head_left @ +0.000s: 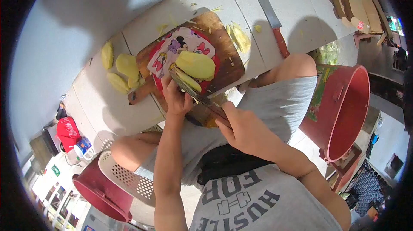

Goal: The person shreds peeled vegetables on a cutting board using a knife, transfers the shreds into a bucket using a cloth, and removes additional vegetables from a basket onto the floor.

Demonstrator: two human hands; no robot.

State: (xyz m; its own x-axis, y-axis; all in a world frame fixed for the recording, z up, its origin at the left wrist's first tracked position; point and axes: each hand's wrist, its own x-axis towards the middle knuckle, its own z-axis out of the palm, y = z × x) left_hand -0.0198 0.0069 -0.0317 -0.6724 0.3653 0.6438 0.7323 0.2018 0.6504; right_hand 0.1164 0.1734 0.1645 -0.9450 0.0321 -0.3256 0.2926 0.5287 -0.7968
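A wooden chopping board [230,54] lies on the tiled surface, with a printed cloth [165,52] on top. Several pale green-yellow slices [195,64] rest on the cloth. My right hand [241,127] is wrapped round the handle of a knife [200,97], whose blade points up and left against the slices. At the blade's far end, my left hand [176,98] has its fingers bent beside the slices; what they touch is partly hidden. More cut pieces [127,65] lie left of the board, and a thin pile [239,38] lies to its right.
A second knife with a red handle [280,41] lies on the tiles at the right. A large red bin [340,110] stands at the right, a white perforated basket [124,177] and another red tub [103,192] at lower left. Cardboard [368,11] is at upper right.
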